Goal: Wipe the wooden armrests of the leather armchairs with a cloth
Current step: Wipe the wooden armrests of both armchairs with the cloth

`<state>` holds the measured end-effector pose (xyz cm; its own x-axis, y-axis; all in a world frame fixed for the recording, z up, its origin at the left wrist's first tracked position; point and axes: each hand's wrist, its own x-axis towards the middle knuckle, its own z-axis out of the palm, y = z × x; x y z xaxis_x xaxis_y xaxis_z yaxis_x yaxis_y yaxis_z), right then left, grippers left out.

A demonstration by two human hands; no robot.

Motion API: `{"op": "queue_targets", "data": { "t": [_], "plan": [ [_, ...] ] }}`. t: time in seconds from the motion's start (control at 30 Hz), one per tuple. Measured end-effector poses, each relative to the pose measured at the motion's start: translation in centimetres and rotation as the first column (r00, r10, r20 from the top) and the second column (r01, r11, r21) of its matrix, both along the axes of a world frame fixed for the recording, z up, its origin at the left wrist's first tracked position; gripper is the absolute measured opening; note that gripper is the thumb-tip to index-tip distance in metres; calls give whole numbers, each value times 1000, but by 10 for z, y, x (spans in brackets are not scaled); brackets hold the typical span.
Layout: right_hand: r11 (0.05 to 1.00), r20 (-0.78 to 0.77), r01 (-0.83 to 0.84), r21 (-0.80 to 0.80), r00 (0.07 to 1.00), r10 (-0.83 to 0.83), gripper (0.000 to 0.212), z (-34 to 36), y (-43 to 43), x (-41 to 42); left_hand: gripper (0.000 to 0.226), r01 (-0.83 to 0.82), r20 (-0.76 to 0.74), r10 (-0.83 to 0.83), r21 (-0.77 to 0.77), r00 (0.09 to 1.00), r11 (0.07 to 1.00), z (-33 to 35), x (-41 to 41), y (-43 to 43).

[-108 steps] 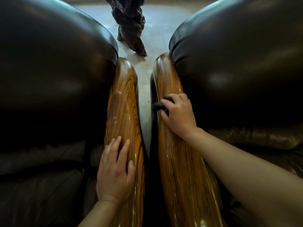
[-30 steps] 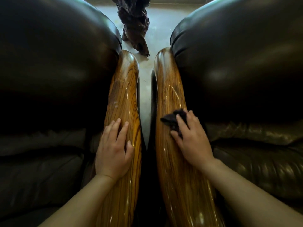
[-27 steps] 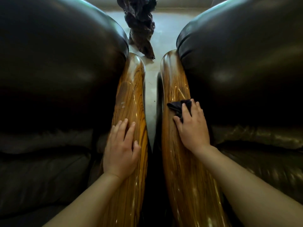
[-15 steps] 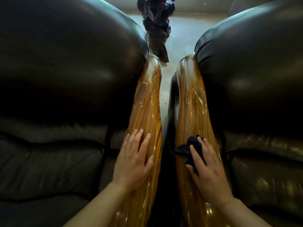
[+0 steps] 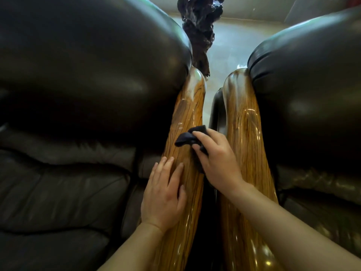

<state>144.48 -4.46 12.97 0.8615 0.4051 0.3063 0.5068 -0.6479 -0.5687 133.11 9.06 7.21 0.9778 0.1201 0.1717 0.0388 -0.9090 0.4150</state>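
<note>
Two glossy wooden armrests run side by side away from me, the left armrest (image 5: 187, 112) and the right armrest (image 5: 244, 130), each belonging to a dark leather armchair. My right hand (image 5: 216, 159) reaches across the gap and presses a small dark cloth (image 5: 187, 138) onto the middle of the left armrest. Just behind it, my left hand (image 5: 164, 194) lies flat on the same armrest with fingers spread, holding nothing. Part of the cloth is hidden under my right palm.
The left armchair's leather back (image 5: 88, 65) and seat cushion (image 5: 58, 192) fill the left side; the right armchair's leather back (image 5: 312, 90) fills the right. A dark gnarled wooden piece (image 5: 199, 26) stands on the pale floor (image 5: 230, 45) beyond the narrow gap between the armrests.
My right hand has carried the cloth from the right armrest across the gap onto the left armrest. The left hand stayed on the left armrest. The view shifted to the left.
</note>
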Motion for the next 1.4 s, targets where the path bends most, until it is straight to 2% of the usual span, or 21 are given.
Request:
{"op": "queue_targets", "data": {
  "t": [0.1, 0.17, 0.23, 0.33, 0.4, 0.5, 0.57, 0.7, 0.77, 0.9, 0.97, 1.17, 1.23, 1.4],
  "plan": [
    [997, -49, -56, -53, 997, 54, 41, -7, 22, 9, 53, -4, 1, 4, -2, 1000, 1000, -2, 1, 0],
    [984, -71, -106, -142, 993, 96, 46, -16, 30, 13, 55, 0, 3, 0, -11, 1000, 1000, -2, 1, 0],
    [961, -43, -162, -226, 987, 156, 46, -24, 30, 12, 55, 0, 9, 0, -18, 1000, 1000, -1, 1, 0],
    [940, 45, -227, -253, 968, 246, 40, -29, 18, 16, 54, 0, 11, 1, -33, 1000, 999, 2, 2, 1],
    [967, 32, -149, -208, 987, 159, 40, -26, 21, 29, 53, -4, 4, 4, -32, 1000, 999, 3, 2, 0],
    [987, -75, 14, -158, 997, -26, 44, -20, 45, 50, 52, -15, -8, 14, -30, 1000, 999, 3, 1, 1],
    [985, -75, -13, -171, 997, 0, 42, -19, 48, 47, 51, -8, -12, 7, -32, 1000, 999, 2, 2, 1],
    [963, -6, -189, -193, 982, 191, 36, -25, 16, 14, 53, 7, -11, -7, -35, 1000, 999, 2, 2, 2],
    [959, 21, -220, -176, 974, 227, 35, -28, 9, 12, 54, 6, -7, -6, -39, 1000, 999, 0, 2, 2],
    [996, -103, -9, -88, 995, 0, 41, -21, 40, 44, 54, 8, -7, -9, -27, 1000, 1000, 0, 2, 2],
    [993, -130, 7, -122, 991, -23, 42, -16, 53, 49, 53, 2, -14, -3, -18, 1000, 1000, 0, 2, 2],
    [931, -23, -291, -220, 956, 294, 38, -22, 20, 25, 56, 28, -9, -29, -34, 1000, 999, -1, 3, 2],
    [936, 1, -253, -244, 965, 262, 37, -23, 26, 41, 57, 23, -7, -23, -40, 1000, 999, 0, 2, 3],
    [955, -44, -30, -294, 999, 18, 48, -23, 69, 100, 57, 4, -29, -5, -40, 1000, 999, 1, 2, 1]
  ]
}}
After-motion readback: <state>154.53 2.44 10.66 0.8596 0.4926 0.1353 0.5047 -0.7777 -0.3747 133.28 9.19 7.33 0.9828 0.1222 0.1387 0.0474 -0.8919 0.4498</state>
